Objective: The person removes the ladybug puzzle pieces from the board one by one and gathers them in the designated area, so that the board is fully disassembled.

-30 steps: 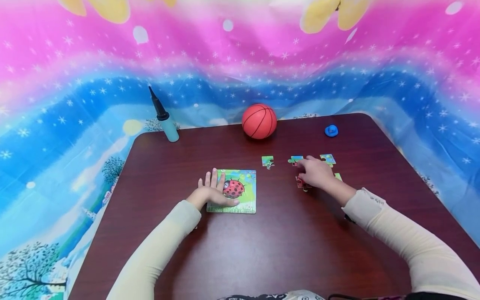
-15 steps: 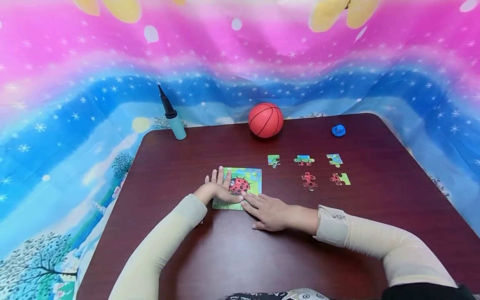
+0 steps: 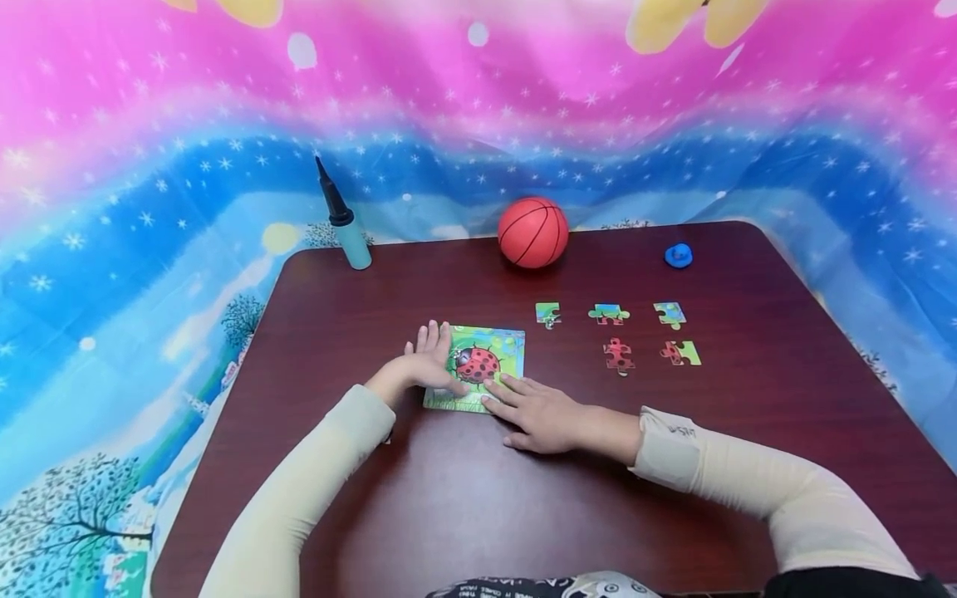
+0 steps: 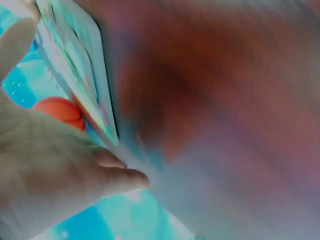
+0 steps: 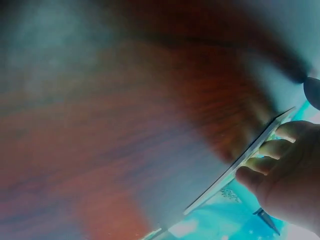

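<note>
The puzzle board (image 3: 478, 368) with the ladybug picture lay flat on the dark red table (image 3: 463, 515), a little left of the middle. The left hand (image 3: 428, 365) rested on the left side of the board with its fingers straight and a little spread, so it pressed the board down and did not grip it. One second earlier the right hand (image 3: 540, 412) was far to the right, over the loose puzzle pieces. It had since come across to the board, and it now lay flat with straight fingers, the fingertips (image 3: 499, 390) touching the lower right corner of the board. It held no piece that I could see, and five loose pieces remained on the table.

In the right wrist view the fingers (image 5: 272, 150) seemed to bend over the thin edge of the board (image 5: 240, 165), but the picture was blurred, so I could not tell if they really gripped it. The left wrist view was blurred too and showed only the palm (image 4: 45, 165) beside the board edge.

The loose pieces lay to the right, well apart from both hands: three in a far row (image 3: 608, 313) and two nearer (image 3: 650, 354). In my judgement, the change meant the person had turned from the loose pieces to pressing or steadying the board with both hands
</note>
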### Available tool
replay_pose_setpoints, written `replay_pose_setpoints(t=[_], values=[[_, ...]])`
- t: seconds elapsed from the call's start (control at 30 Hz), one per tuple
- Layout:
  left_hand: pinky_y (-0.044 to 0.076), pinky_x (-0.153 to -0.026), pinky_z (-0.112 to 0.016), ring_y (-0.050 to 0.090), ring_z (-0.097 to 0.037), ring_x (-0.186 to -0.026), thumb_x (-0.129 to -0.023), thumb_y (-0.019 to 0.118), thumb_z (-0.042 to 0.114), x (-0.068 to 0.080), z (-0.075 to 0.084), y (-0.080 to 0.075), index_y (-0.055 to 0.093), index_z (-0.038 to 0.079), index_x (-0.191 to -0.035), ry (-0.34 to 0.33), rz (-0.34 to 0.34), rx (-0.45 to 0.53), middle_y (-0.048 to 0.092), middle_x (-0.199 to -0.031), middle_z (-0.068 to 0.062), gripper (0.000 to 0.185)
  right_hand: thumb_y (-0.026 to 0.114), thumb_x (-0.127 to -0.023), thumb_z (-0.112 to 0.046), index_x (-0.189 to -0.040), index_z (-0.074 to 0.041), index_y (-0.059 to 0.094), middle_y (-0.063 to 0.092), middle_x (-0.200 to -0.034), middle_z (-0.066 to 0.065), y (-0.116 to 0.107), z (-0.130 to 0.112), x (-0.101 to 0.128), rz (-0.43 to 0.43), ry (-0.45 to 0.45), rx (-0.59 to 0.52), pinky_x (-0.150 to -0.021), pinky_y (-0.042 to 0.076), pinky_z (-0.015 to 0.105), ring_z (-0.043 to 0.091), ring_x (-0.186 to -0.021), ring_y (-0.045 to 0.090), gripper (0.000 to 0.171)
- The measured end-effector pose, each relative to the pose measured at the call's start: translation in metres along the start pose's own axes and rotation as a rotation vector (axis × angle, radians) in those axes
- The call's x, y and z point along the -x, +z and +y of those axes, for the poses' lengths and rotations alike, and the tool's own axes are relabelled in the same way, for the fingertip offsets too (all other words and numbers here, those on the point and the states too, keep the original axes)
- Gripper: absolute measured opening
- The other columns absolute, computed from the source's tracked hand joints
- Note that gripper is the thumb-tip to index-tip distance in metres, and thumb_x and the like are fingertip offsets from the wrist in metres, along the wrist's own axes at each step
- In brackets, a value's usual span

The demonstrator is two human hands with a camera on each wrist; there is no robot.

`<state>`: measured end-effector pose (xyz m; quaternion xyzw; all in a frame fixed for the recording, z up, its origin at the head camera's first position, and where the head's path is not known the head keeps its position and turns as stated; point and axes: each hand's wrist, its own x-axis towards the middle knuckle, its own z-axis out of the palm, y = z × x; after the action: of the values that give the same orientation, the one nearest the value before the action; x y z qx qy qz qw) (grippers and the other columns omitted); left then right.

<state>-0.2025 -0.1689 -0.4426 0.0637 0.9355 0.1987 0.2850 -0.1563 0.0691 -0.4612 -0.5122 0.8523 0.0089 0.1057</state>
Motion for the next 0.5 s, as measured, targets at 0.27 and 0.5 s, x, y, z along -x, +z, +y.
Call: replay_pose_setpoints(t=[0.27, 0.5], values=[[-0.001, -0.113, -0.053, -0.018, -0.032, -0.141, -0.077, 0.071, 0.053, 0.01, -0.014, -0.003, -0.008, 0.002, -0.149, -0.044, -0.001, -0.091, -0.017, -0.154, -0.02, 0.12, 0.047, -0.097, -0.042, -0.15, -0.015, 0.028, 0.016, -0.157, 0.01, 0.004, 0.003, 0.001, 0.006, -0.018, -0.001, -0.112, 0.022, 0.046, 0.031, -0.143, 0.016, 0.063], [0.026, -0.107, -0.051, 0.02, -0.037, -0.138, -0.072, 0.079, 0.044, 0.015, -0.02, -0.008, 0.037, 0.002, -0.138, -0.108, 0.175, -0.116, 0.027, -0.147, -0.023, 0.089, 0.043, -0.098, -0.041, -0.152, -0.018, 0.019, 0.006, -0.159, 0.007, 0.008, 0.007, -0.001, -0.022, -0.023, -0.033, -0.114, 0.015, 0.046, 0.028, -0.145, 0.008, 0.063]])
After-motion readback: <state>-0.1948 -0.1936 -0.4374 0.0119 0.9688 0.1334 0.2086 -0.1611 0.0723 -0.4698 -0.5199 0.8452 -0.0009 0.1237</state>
